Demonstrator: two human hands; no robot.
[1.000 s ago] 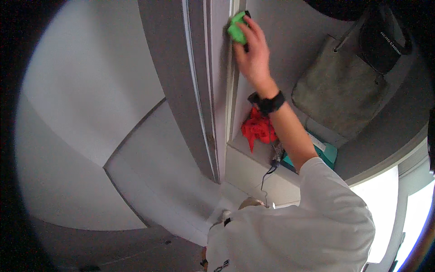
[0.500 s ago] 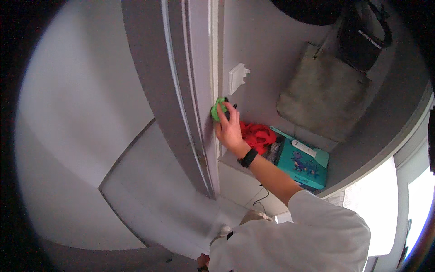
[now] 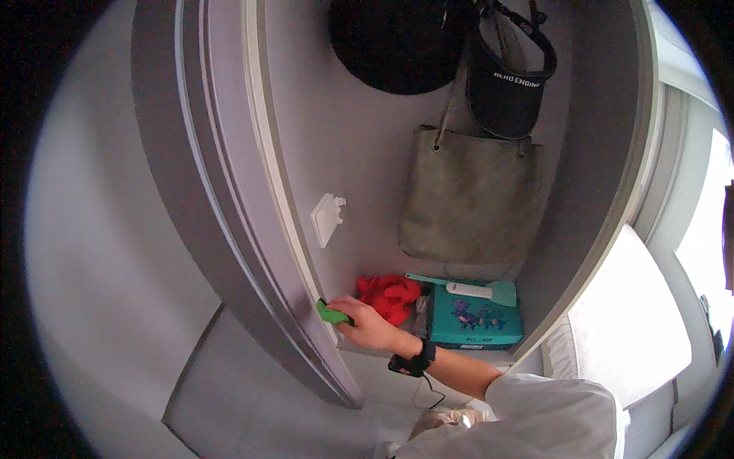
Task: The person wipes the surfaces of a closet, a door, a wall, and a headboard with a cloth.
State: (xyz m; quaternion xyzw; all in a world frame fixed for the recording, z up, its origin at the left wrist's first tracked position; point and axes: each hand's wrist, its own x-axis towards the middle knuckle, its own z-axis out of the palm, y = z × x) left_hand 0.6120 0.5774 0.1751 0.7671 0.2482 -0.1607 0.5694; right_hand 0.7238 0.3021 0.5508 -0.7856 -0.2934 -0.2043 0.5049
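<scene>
My right hand (image 3: 365,325) is closed on a green pad-like item (image 3: 332,312) with a dark part under my fingers; its exact kind is not clear. The green side presses against the pale vertical edge strip (image 3: 294,252) of the niche's left side. On my right wrist is a black band with a small dark box (image 3: 406,366). A white wall switch (image 3: 327,219) stands out from the wall above my hand. Just beyond the fingers lies a bunched red cloth (image 3: 388,297). My left hand is out of view.
A teal box (image 3: 475,321) lies at the niche's bottom, a teal-handled fly swatter (image 3: 501,293) and a white remote-like stick (image 3: 468,290) on top. A grey-green tote bag (image 3: 470,203), a black cap or visor (image 3: 508,99) and a round black thing (image 3: 397,46) hang above.
My right hand has slid the green item lower along the edge strip, farther below the switch. The view has shifted, showing more of the niche, and my left hand has gone out of sight.
</scene>
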